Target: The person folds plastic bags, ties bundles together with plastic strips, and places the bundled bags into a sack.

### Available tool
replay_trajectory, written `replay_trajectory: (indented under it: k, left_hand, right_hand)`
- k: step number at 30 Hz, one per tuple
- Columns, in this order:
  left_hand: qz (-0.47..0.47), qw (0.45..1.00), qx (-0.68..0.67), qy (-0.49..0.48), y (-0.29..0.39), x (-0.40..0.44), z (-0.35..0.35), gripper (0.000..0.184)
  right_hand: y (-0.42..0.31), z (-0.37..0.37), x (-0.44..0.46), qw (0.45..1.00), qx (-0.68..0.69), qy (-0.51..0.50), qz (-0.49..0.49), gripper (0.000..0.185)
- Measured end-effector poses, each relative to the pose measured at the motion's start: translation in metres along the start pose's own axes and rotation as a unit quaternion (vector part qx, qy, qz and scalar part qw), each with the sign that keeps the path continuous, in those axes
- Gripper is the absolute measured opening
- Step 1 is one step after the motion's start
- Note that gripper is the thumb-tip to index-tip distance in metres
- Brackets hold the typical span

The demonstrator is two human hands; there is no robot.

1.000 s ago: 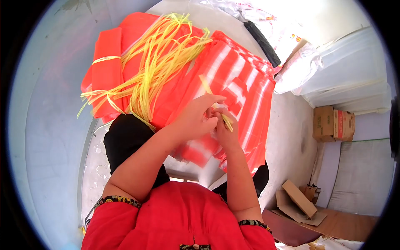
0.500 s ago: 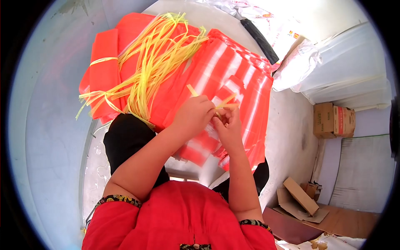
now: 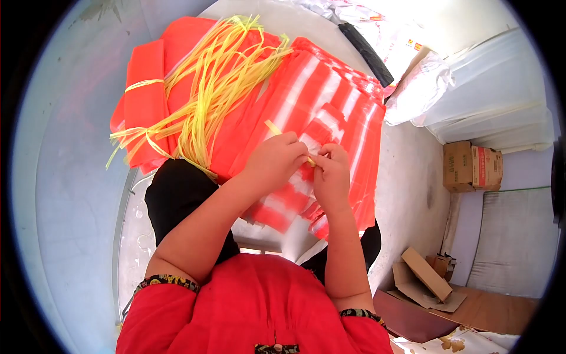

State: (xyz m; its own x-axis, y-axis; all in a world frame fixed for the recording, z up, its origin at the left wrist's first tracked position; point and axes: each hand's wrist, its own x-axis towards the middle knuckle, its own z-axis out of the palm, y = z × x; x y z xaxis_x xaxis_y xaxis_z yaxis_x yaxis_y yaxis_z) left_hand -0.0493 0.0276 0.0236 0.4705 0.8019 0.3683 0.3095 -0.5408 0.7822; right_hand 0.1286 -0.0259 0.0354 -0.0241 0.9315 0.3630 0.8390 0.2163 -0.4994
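Observation:
Both hands meet above a stack of red-and-white striped plastic bags (image 3: 354,130). My left hand (image 3: 277,158) is closed in a pinch on a yellow plastic strip (image 3: 272,127), whose free end sticks up past the knuckles. My right hand (image 3: 331,177) pinches the same strip close to the left fingertips, where a short bit of yellow shows between them. A small rolled bundle of striped bag (image 3: 325,121) lies just beyond the fingers. Left of the stack, a loose bunch of yellow strips (image 3: 206,100) is spread over red plastic bags (image 3: 183,41).
A folded red bundle (image 3: 144,106) tied with a yellow strip lies at the far left. Behind the stack is a black roll (image 3: 367,54) beside white plastic sacks (image 3: 418,88). Cardboard boxes (image 3: 458,167) stand at the right, with flattened cardboard (image 3: 427,277) lower down.
The right fingers have drawn in and closed on the strip beside the left fingertips. The yellow ends that stuck out above the right hand no longer show.

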Motion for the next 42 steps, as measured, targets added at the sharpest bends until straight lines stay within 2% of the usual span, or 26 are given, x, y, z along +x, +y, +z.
replay_trajectory:
  k: [1, 2, 4, 7, 10, 13, 14, 19, 22, 25, 28, 35, 40, 42]
  left_hand:
    - [-0.004, 1.0, -0.006, 0.0, 0.0, 0.001, 0.0, 0.006]
    - [-0.009, 1.0, -0.013, 0.0, 0.0, 0.001, 0.001, 0.006]
    - [-0.018, 0.999, -0.046, -0.007, 0.0, 0.001, 0.001, 0.005]
    - [-0.029, 0.997, -0.064, -0.019, 0.0, 0.002, -0.001, 0.005]
    - [-0.029, 0.997, -0.067, -0.016, -0.002, 0.003, -0.001, 0.005]
    - [-0.024, 0.998, -0.061, -0.009, -0.004, 0.003, 0.001, 0.006]
    - [-0.022, 0.998, -0.058, -0.007, -0.005, 0.003, 0.002, 0.006]
    - [-0.029, 0.996, -0.078, -0.004, -0.005, 0.003, 0.0, 0.007]
    - [-0.013, 0.996, -0.09, 0.017, -0.009, 0.003, 0.002, 0.007]
    - [-0.018, 0.995, -0.085, 0.051, -0.015, 0.003, 0.007, 0.006]
    - [-0.039, 0.996, -0.042, 0.065, -0.016, 0.003, 0.005, 0.007]
    - [-0.07, 0.993, 0.078, 0.053, -0.008, 0.001, -0.004, 0.024]
    - [-0.064, 0.989, 0.121, 0.05, -0.005, -0.001, -0.005, 0.03]
    - [-0.055, 0.989, 0.13, 0.053, -0.006, -0.001, -0.004, 0.03]
  right_hand:
    - [0.005, -0.001, 0.001, 0.999, 0.04, -0.013, 0.002, 0.02]
    - [0.01, -0.004, 0.002, 0.99, 0.115, -0.07, 0.051, 0.018]
    - [0.011, -0.016, 0.005, 0.937, 0.26, -0.181, 0.149, 0.013]
    - [0.006, -0.023, 0.007, 0.897, 0.312, -0.209, 0.232, 0.01]
    - [0.008, -0.018, 0.006, 0.904, 0.246, -0.229, 0.264, 0.014]
    - [-0.009, -0.015, 0.005, 0.959, 0.147, -0.135, 0.2, 0.018]
    - [-0.006, -0.012, 0.003, 0.964, 0.155, -0.109, 0.185, 0.019]
    - [0.012, 0.005, -0.009, 0.96, 0.264, 0.024, 0.093, 0.023]
    - [0.02, 0.006, -0.015, 0.955, 0.267, 0.047, 0.119, 0.022]
    - [0.012, -0.006, -0.019, 0.969, 0.201, 0.026, 0.141, 0.021]
    - [0.01, -0.005, -0.025, 0.975, 0.165, 0.054, 0.141, 0.021]
    - [0.017, -0.011, -0.038, 0.985, 0.095, 0.004, 0.145, 0.017]
    - [0.019, -0.017, -0.037, 0.986, 0.056, -0.033, 0.155, 0.017]
    - [0.017, -0.016, -0.032, 0.986, 0.118, 0.006, 0.118, 0.018]
